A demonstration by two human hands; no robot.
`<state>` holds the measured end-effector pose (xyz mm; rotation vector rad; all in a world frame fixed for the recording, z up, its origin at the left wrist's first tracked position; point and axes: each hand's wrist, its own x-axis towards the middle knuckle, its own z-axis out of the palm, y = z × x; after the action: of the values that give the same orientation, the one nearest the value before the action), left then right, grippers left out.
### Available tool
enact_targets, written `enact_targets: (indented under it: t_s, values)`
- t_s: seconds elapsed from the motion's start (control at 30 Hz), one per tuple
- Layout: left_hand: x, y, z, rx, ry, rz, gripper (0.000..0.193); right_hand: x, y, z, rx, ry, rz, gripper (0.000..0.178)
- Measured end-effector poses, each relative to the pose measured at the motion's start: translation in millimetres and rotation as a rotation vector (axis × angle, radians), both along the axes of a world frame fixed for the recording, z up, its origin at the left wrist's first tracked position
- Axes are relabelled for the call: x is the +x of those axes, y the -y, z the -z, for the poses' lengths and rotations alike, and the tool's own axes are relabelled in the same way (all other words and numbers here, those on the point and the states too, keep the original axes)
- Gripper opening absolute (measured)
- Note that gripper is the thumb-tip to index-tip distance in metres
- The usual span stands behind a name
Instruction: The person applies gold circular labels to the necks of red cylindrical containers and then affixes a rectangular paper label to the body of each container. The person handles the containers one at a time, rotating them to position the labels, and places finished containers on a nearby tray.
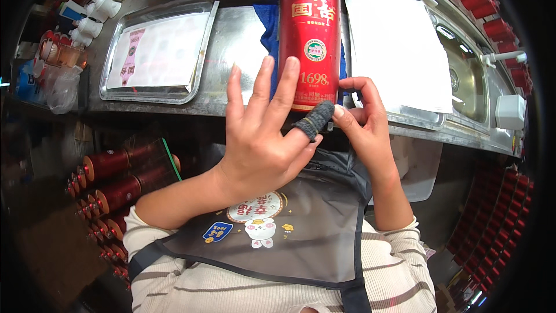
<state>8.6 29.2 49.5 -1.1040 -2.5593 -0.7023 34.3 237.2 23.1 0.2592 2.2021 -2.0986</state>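
A red bottle (310, 29) with gold print and a round label lies on a blue cloth (267, 29), its base toward me and its neck at the far end. My left hand (259, 136) is open at the bottle's lower left, fingers spread, the index finger overlapping its side. A dark grey knitted cover (314, 120) sits on the left thumb by the base. At the lower right corner, my right hand (370, 133) grips the bottle with bent fingers, its thumb close to the knitted cover. Part of the right fingers is hidden.
A metal tray (207, 40) with a printed sheet stands left; white sheets (399, 40) cover another tray on the right. Beyond is a sink (460, 69). Red bottles (119, 191) are stacked below the steel bench at left, with more red rows (492, 220) at right.
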Motion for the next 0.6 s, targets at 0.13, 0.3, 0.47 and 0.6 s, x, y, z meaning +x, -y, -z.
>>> enact_targets:
  t_s: [0.13, 0.3, 0.47, 0.6]
  values:
    - [-9.6, -20.7, -6.4, -0.128, -0.092, 0.082, 0.036, 5.8, -6.9, -0.2, 0.014, -0.003, 0.006, 0.035]
    - [-27.6, -21.8, 11.5, 0.096, -0.047, 0.008, 0.032, 8.5, -6.4, 1.2, 0.323, -0.108, 0.006, 0.029]
    - [-22.1, -2.3, 38.2, 0.409, 0.194, -0.058, 0.071, 3.6, -13.2, -12.0, 0.406, -0.03, -0.101, 0.019]
    - [-4.5, 11.6, 47.3, 0.4, 0.203, -0.084, 0.063, 1.2, -25.5, -22.0, 0.138, 0.147, -0.14, 0.017]
